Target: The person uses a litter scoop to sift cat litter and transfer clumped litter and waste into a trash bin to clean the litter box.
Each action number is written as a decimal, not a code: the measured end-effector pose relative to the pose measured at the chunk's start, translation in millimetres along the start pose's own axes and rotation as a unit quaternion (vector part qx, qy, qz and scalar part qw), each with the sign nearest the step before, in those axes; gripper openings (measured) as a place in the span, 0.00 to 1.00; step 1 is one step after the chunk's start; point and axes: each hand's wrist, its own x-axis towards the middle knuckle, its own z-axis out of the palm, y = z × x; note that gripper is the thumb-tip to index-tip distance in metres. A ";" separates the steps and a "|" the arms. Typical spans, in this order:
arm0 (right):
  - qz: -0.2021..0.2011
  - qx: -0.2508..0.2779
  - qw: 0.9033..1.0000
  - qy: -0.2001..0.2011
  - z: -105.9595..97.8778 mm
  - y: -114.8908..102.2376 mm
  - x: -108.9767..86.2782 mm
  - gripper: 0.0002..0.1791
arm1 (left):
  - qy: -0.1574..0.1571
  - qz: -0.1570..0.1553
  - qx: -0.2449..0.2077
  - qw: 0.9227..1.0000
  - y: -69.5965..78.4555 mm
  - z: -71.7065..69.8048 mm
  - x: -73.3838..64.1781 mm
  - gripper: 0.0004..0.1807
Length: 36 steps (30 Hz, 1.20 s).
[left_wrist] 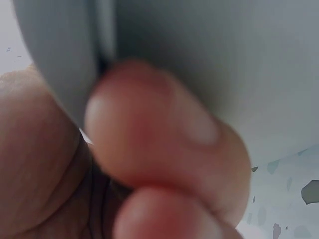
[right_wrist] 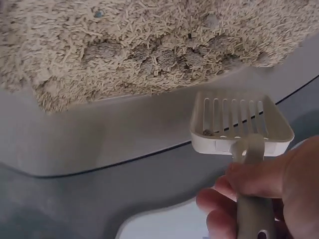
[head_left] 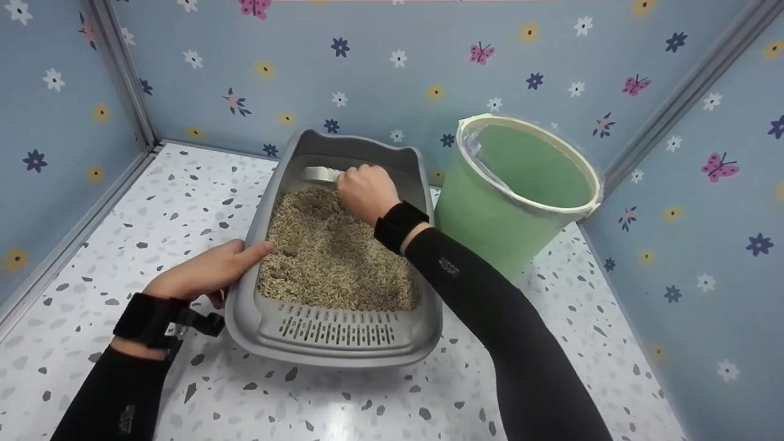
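Note:
A grey litter box (head_left: 334, 358) stands on the speckled surface, holding tan pellet litter (head_left: 343, 275) with darker clumps in it. My left hand (head_left: 211, 266) grips its left rim, thumb over the edge; in the left wrist view the fingertips (left_wrist: 144, 119) press the wall from outside. At the far end of the box, my right hand (head_left: 369, 195) holds a pale slotted litter scoop (head_left: 320, 174) by its handle. In the right wrist view the scoop's basket (right_wrist: 241, 124) is over bare box wall beside the litter, with one small dark bit inside.
A green bin (head_left: 490, 226) with a cream rim and clear liner stands close on the right of the box. Flower-patterned panels (head_left: 380, 67) enclose the back and both sides. The white speckled surface (head_left: 294, 404) extends in front of the box.

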 end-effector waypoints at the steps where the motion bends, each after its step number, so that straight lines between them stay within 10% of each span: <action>1: 0.000 0.004 1.000 -0.006 1.9 -1.5 4.6 0.20 | 0.001 0.000 0.001 1.000 0.6 -0.4 -0.2 0.40; 17: -0.020 0.089 0.994 -0.059 16.0 -18.3 9.2 0.18 | 0.000 0.002 0.002 1.000 2.8 -0.3 -1.1 0.41; 36: -0.059 0.151 0.987 0.018 -23.3 32.0 -37.1 0.09 | -0.003 -0.004 0.005 1.000 0.6 -0.6 0.5 0.43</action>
